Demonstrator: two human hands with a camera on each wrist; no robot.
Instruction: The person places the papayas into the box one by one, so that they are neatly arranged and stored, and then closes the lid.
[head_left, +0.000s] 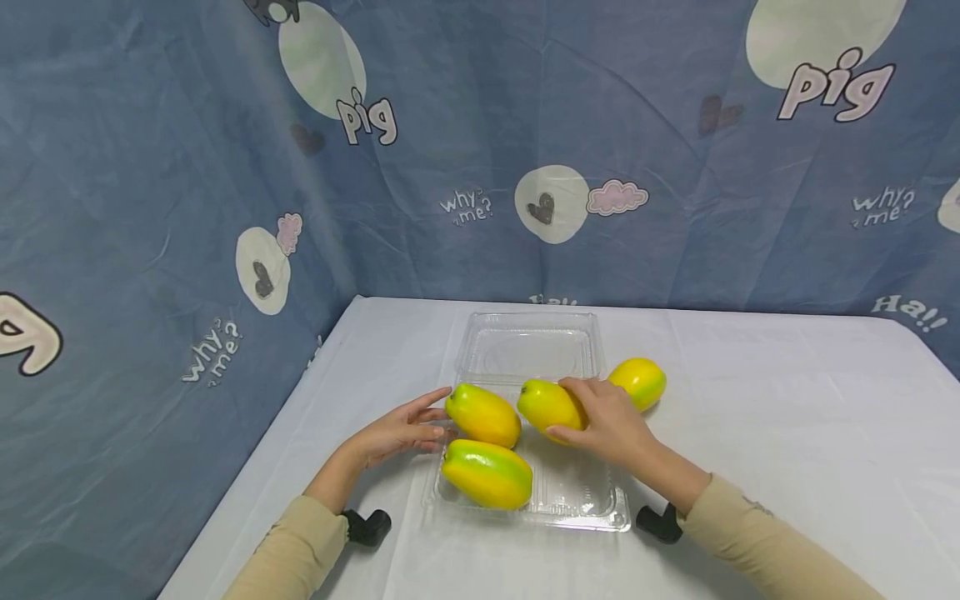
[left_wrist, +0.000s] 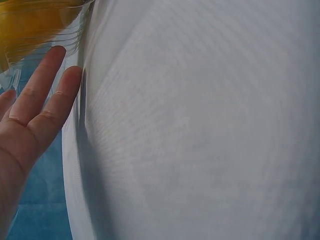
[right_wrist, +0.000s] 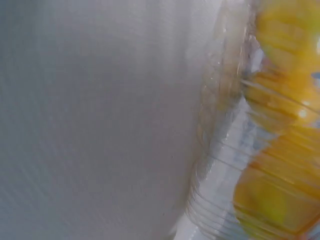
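Note:
A clear plastic clamshell box point(head_left: 581, 492) lies opened on the table, its lid point(head_left: 532, 346) folded back on the far side. In its left part sit two yellow-green papayas, a rear one point(head_left: 482, 415) and a front one point(head_left: 487, 475). My right hand point(head_left: 611, 421) grips a third papaya point(head_left: 550, 406) between thumb and fingers, over the box's rear right part. With fingers spread, my left hand point(head_left: 401, 433) is beside the box's left wall, close to the rear papaya. In the left wrist view its fingers point(left_wrist: 37, 92) are extended. The right hand is out of sight in the right wrist view.
Another papaya point(head_left: 639, 383) lies on the white-covered table point(head_left: 787, 450), right of the box and partly behind my right hand. A blue printed curtain point(head_left: 450, 250) hangs along the back and left of the table.

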